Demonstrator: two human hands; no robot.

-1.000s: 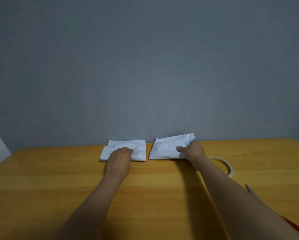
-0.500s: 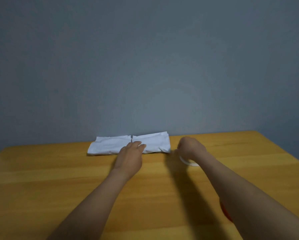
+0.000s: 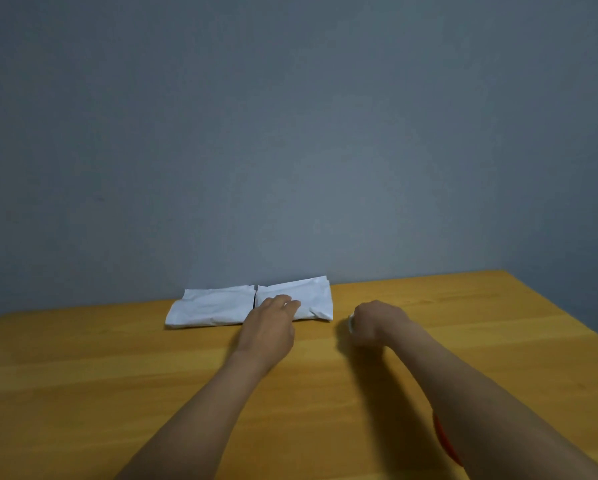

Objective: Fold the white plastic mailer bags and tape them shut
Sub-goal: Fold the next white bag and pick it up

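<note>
While my left hand lies flat on the right of two folded bags at the counter's far edge, my right grip curls round the tape, so taping seems next: free an end.

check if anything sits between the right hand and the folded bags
Nothing visible does. The right hand, closed over the tape roll, sits just right of the right bag, with only bare table between them.
</note>
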